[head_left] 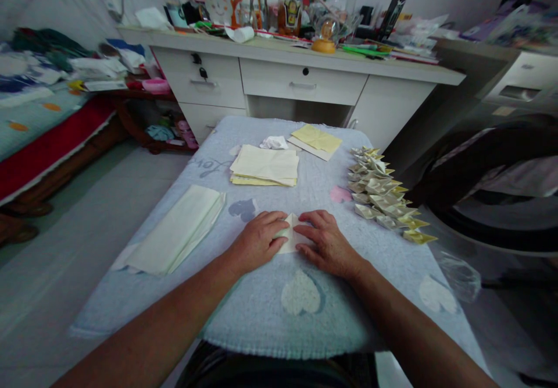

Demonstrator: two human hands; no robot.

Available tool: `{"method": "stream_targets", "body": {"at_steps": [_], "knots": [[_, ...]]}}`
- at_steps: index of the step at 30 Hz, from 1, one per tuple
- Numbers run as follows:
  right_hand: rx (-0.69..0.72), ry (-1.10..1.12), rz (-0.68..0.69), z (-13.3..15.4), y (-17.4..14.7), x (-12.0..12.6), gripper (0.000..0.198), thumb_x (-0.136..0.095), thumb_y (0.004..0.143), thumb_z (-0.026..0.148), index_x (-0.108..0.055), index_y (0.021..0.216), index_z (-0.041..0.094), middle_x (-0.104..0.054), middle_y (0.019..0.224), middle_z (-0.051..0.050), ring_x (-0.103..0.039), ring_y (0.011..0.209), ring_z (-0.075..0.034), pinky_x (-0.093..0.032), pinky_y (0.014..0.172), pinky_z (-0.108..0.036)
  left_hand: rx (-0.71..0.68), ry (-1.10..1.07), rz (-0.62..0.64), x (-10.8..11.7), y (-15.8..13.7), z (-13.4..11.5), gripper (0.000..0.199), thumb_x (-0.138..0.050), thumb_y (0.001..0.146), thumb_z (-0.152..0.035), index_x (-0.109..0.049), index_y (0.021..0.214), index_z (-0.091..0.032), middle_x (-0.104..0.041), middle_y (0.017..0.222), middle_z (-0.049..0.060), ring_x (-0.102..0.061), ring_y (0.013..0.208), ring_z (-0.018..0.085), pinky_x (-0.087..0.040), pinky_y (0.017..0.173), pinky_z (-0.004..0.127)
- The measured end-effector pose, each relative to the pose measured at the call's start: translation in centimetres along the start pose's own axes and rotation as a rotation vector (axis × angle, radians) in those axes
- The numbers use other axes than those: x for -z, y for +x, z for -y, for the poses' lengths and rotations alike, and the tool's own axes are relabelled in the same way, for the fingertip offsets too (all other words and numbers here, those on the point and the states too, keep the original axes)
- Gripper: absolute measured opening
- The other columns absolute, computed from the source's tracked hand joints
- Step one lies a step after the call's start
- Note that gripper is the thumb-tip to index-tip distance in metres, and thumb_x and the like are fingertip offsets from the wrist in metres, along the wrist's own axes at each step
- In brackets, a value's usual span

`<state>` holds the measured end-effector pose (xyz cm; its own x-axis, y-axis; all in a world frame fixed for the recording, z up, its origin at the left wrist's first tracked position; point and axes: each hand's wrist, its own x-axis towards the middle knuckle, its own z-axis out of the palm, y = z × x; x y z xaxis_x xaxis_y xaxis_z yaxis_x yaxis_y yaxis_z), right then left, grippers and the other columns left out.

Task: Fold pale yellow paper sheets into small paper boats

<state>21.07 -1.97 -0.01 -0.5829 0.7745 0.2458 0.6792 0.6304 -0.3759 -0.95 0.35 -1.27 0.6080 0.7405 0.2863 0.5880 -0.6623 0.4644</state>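
Note:
A small cream sheet of folded paper (288, 242) lies in front of me on the cloth-covered table, its top edge coming to a point. My left hand (260, 239) grips its left side, thumb and fingers on the paper. From the right, my right hand (325, 241) holds the other side with its fingertips. Both hands cover part of the sheet. Beyond them sits a stack of cream and yellow paper sheets (265, 166). To the right stand rows of folded paper pieces (378, 193) with pointed ends.
A long folded pale paper bundle (176, 231) lies at left. Yellow and white sheets (317, 139) and a crumpled white paper (274, 142) are at the far side. Behind stands a cluttered white desk (300, 79); a washing machine (514, 103) is right, a bed (43, 126) left.

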Motion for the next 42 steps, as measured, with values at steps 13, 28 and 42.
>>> {"method": "stream_targets", "body": {"at_steps": [13,28,42], "knots": [[-0.02,0.051,-0.053,-0.2,0.7,-0.8,0.034,-0.05,0.086,0.015,-0.059,0.119,0.014,-0.064,0.113,-0.01,-0.05,0.1,-0.023,-0.038,0.091,-0.04,-0.007,-0.033,-0.042,-0.2,-0.2,0.5,0.027,-0.064,0.077,-0.011,-0.065,0.103,-0.017,-0.067,0.111,0.007,-0.06,0.102,0.02,-0.049,0.091,0.035],[-0.094,-0.028,-0.003,-0.2,1.4,-1.5,0.033,-0.053,0.088,0.013,-0.065,0.118,0.021,-0.062,0.112,-0.008,-0.047,0.099,-0.021,-0.036,0.089,-0.036,-0.256,0.293,-0.047,0.1,-0.6,-0.7,0.017,-0.053,0.09,-0.015,-0.067,0.079,-0.013,-0.071,0.095,0.007,-0.062,0.086,0.019,-0.054,0.079,0.033],[-0.114,-0.022,0.008,-0.2,1.5,-1.7,0.037,-0.053,0.088,0.013,-0.062,0.123,0.022,-0.061,0.114,-0.007,-0.046,0.1,-0.022,-0.036,0.089,-0.037,-0.176,0.356,-0.068,-1.0,-0.8,-0.2,0.022,-0.046,0.093,-0.018,-0.068,0.092,-0.012,-0.067,0.116,0.012,-0.066,0.1,0.022,-0.056,0.085,0.038]]}}
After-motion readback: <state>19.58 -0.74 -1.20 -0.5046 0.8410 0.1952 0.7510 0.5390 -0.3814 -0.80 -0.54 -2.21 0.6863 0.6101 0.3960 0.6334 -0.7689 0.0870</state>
